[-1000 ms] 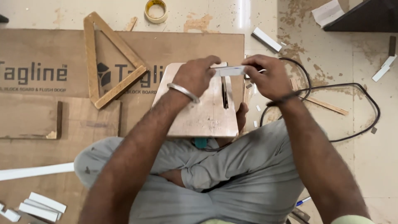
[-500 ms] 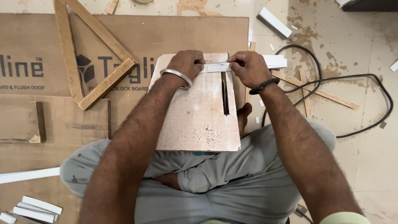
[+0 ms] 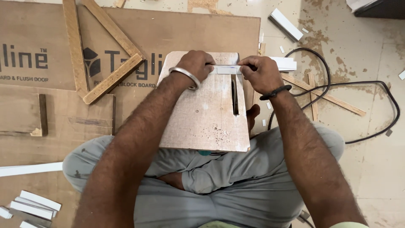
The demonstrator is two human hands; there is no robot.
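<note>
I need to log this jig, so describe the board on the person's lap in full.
The board is a pale, flat rectangular panel, seemingly plywood or laminate, lying across the crossed legs, its far edge over the brown sheet on the floor. A narrow dark slot runs lengthwise near its right side. Sawdust specks and small holes mark the surface. At the far end the left hand and right hand press a thin white strip across it, over the slot's top.

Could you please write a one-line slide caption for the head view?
Left hand and right hand hold a thin white strip across a slotted wooden board.
</note>
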